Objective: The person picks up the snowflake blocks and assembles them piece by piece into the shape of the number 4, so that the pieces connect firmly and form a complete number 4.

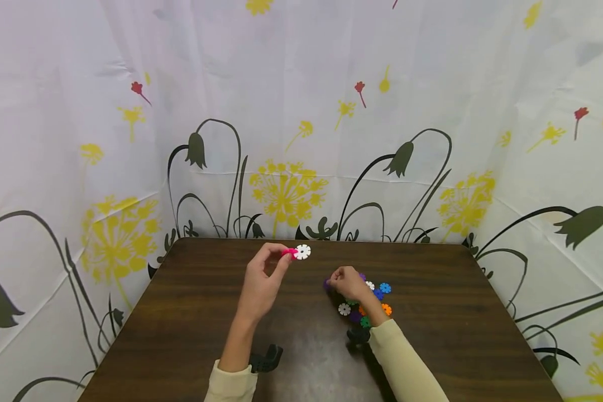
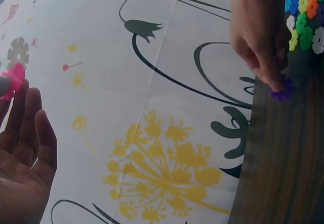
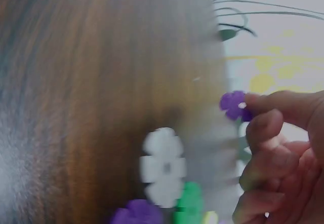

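My left hand (image 1: 262,282) is raised over the far middle of the table, pinching a pink flower-shaped disc (image 1: 288,253) between thumb and fingertips. Joined to its edge is a white flower-shaped disc (image 1: 302,252), which sticks out to the right. Lower and to the right, my right hand (image 1: 350,283) pinches a purple flower-shaped disc (image 3: 232,104) between thumb and index finger, at the left side of a loose pile of discs. That forearm hides part of the pile in the head view.
The pile holds several discs, among them a white one (image 1: 344,309), a blue one (image 1: 385,288), an orange one (image 1: 387,309) and a green one (image 1: 365,322). They lie on a dark wooden table (image 1: 181,324). A flower-printed curtain (image 1: 301,111) hangs behind its far edge.
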Available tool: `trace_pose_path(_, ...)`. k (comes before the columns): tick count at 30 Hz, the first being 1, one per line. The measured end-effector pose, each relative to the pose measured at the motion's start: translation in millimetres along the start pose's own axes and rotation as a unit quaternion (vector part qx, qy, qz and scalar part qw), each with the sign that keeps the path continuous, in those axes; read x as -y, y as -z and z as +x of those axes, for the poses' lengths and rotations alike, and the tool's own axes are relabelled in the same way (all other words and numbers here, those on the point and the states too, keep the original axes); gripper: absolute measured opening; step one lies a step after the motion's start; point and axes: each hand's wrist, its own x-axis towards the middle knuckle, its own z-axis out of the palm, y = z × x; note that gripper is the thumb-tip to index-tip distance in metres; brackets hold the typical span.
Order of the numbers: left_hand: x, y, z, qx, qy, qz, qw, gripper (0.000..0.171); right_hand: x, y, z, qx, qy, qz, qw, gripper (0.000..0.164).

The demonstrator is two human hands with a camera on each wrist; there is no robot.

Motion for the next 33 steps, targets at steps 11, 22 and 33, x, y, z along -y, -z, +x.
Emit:
trace_pose_path(11,-9.5,-1.7,3.9,0.015,0.003,0.018,0.9997,0.011,67.3,41.0,-39.8,-0.034,0.135,0.172,0.975,0.024)
trace_pose_path(22,-13.3,-12.0,5.7,0.019,-0.010,0.011,0.9997,0.013,114.3,62.5,-76.5,-0.066,0.225,0.224,0.946,0.021)
trace_pose_path(33,-16.8,-20.3,7.7,0.004,-0.010,0.003,0.9999,0.013,129.7,66.3,-89.6,-0.087,0.253,0.191,0.944,0.015)
